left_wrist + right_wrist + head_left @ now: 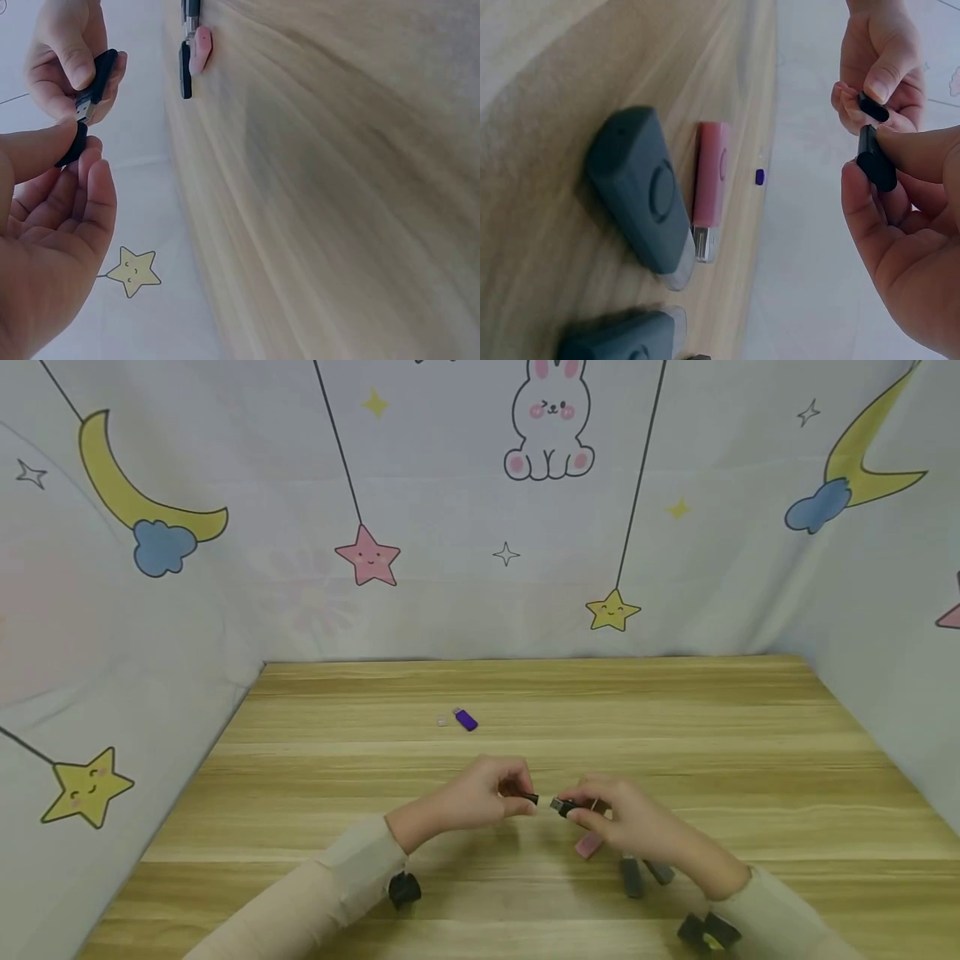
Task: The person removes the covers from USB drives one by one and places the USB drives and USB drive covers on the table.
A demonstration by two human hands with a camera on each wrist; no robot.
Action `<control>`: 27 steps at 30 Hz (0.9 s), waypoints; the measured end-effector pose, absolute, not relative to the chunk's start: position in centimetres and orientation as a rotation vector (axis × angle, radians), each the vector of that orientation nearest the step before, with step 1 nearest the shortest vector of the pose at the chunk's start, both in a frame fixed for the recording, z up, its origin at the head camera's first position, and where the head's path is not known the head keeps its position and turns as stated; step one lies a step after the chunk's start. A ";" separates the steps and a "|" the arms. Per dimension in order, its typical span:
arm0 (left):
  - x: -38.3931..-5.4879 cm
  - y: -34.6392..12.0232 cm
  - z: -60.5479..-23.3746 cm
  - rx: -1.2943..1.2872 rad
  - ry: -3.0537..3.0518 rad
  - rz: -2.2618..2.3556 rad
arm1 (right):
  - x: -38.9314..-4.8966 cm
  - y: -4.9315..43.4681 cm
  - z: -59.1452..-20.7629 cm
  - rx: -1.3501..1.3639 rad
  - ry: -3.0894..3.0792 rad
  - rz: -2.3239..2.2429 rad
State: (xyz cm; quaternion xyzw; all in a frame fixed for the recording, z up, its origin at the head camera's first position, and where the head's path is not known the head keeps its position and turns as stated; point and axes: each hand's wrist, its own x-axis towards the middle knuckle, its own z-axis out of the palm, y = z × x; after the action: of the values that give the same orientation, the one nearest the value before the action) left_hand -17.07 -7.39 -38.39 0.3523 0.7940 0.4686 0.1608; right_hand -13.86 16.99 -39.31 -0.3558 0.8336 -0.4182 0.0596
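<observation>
In the head view, my left hand [480,795] pinches a small black cap [532,798] between thumb and fingers. Just to its right, my right hand [622,814] grips a black USB flash drive [564,807] whose bare metal plug points at the cap. A small gap separates the two in the head view. The left wrist view shows the plug [85,112] close to the cap [73,146], partly hidden by the left thumb. Under the right hand lies a pink USB flash drive [589,844], with dark grey USB flash drives [632,877] nearer me.
Towards the back of the wooden table [675,718] lie a purple USB flash drive [466,720] and a small clear cap [442,721]. Dark objects show by the left sleeve [404,890] and right sleeve [722,931]. A printed cloth [450,627] hangs behind.
</observation>
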 end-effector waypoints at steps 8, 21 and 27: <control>-18.1 -7.2 -37.8 1.011 2.310 1.375 | -15.0 17.0 -38.8 -1.043 2.645 -1.257; -20.4 -7.1 -36.7 0.891 2.387 1.401 | -17.6 17.2 -37.2 -0.932 2.763 -1.240; -21.6 -6.7 -36.2 0.834 2.442 1.411 | -18.8 17.0 -36.5 -0.897 2.815 -1.227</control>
State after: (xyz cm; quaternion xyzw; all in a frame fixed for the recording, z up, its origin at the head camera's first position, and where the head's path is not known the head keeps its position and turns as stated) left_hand -21.61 -6.71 -36.23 0.2822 0.8261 0.4774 0.0999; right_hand -18.77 16.99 -36.55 -0.2802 0.8796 -0.3834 -0.0288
